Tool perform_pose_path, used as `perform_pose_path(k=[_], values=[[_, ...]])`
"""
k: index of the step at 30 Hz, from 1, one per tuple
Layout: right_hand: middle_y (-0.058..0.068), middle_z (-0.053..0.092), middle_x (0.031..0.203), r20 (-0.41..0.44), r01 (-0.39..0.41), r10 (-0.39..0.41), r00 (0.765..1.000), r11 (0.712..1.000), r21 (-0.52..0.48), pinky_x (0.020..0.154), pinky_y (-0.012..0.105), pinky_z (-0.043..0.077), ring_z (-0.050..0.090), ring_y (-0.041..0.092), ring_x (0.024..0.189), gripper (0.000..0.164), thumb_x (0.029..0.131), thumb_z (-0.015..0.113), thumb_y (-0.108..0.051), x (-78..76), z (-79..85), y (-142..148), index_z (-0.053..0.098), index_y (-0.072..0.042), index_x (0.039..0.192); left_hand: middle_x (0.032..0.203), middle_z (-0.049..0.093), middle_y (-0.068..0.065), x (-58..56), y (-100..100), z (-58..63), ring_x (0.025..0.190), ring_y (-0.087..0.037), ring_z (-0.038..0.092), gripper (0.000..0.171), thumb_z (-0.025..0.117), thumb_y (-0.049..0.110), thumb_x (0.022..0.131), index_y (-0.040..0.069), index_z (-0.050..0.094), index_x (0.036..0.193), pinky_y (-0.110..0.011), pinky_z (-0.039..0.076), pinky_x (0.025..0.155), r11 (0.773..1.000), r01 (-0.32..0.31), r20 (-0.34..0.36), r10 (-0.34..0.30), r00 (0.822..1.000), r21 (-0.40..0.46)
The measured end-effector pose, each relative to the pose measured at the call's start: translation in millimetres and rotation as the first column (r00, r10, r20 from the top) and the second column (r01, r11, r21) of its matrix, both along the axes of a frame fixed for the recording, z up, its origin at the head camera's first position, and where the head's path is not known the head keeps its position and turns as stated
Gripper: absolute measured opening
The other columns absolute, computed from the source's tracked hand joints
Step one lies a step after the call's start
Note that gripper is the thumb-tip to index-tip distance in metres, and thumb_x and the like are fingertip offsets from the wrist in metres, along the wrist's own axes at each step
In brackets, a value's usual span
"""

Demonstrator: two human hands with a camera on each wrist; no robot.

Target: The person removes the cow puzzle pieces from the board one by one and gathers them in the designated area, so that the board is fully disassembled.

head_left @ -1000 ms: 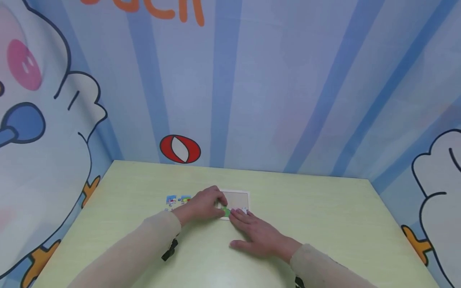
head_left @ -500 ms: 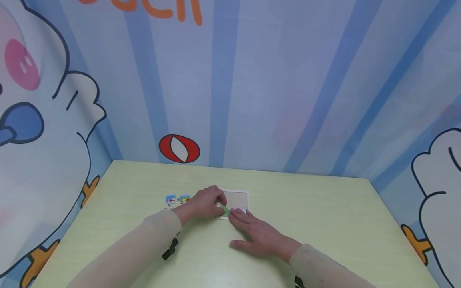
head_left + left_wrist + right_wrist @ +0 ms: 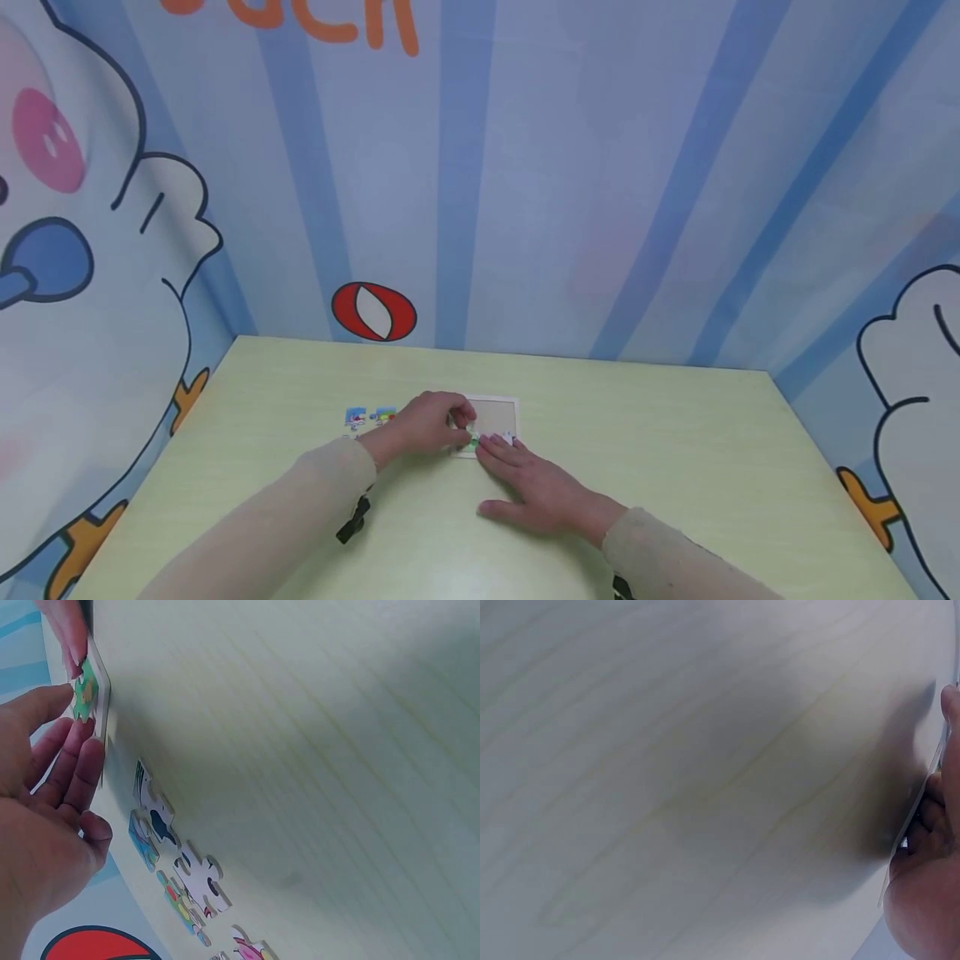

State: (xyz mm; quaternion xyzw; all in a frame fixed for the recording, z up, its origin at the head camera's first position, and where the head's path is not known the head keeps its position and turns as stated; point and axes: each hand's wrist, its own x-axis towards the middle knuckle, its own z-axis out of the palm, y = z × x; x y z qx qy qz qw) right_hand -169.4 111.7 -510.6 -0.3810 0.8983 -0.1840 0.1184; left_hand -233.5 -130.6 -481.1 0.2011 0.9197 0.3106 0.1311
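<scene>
A shallow puzzle tray point(image 3: 495, 412) with a pale rim lies on the table, partly hidden by both hands. At its near-left corner sits a green puzzle piece point(image 3: 85, 691). My left hand point(image 3: 423, 427) is over the tray's left side, thumb tip and fingertips right at the green piece's edges and apart from each other. My right hand point(image 3: 536, 492) lies with straight fingers point(image 3: 498, 450) across the tray's near edge, beside the green piece. White bits of another piece point(image 3: 510, 437) show at those fingertips. In the right wrist view, little of the right hand point(image 3: 930, 840) appears.
Several loose puzzle pieces point(image 3: 199, 877) lie to the left of the tray, partly behind the left forearm in the head view. The pale wooden table point(image 3: 660, 450) meets a blue striped backdrop point(image 3: 540, 208) at the back and sides.
My left fingers have lifted and spread a little from the green piece, and more of it shows. The right hand stays in place.
</scene>
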Motion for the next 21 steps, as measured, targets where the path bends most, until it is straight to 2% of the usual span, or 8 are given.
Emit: perform_pose_path(k=[10, 16, 21], values=[[0.007, 0.024, 0.176, 0.013, 0.002, -0.003, 1.0, 1.0, 0.008, 0.129, 0.049, 0.021, 0.021, 0.028, 0.163, 0.082, 0.107, 0.055, -0.06, -1.1, -0.1, -0.3, 0.031, -0.011, 0.168, 0.096, 0.072, 0.006, -0.5, -2.9, 2.0, 0.092, -0.014, 0.062, 0.012, 0.079, 0.01, 0.096, 0.012, 0.079, 0.108, -0.041, 0.053, 0.099, 0.999, 0.023, 0.006, -0.024, 1.0, 0.028], [0.007, 0.024, 0.176, 0.026, 0.005, -0.005, 1.0, 1.0, 0.005, 0.129, 0.048, 0.021, 0.02, 0.028, 0.163, 0.082, 0.107, 0.055, -0.059, -1.2, 1.6, -0.4, 0.031, -0.011, 0.168, 0.093, 0.07, 0.006, 1.1, -3.1, 4.6, 0.089, -0.012, 0.06, 0.009, 0.079, 0.008, 0.096, 0.014, 0.075, 0.1, -0.039, 0.052, 0.096, 0.998, 0.022, -0.003, -0.022, 1.0, 0.054], [0.006, 0.024, 0.176, 0.035, 0.019, -0.02, 0.999, 1.0, 0.01, 0.128, 0.05, 0.022, 0.02, 0.029, 0.163, 0.082, 0.106, 0.055, -0.06, -0.7, 2.6, -0.8, 0.031, -0.013, 0.169, 0.091, 0.068, 0.006, 1.5, -4.1, 6.9, 0.086, -0.013, 0.059, 0.009, 0.079, 0.009, 0.096, 0.014, 0.073, 0.099, -0.036, 0.053, 0.09, 0.998, 0.009, 0.004, -0.009, 1.0, 0.062]])
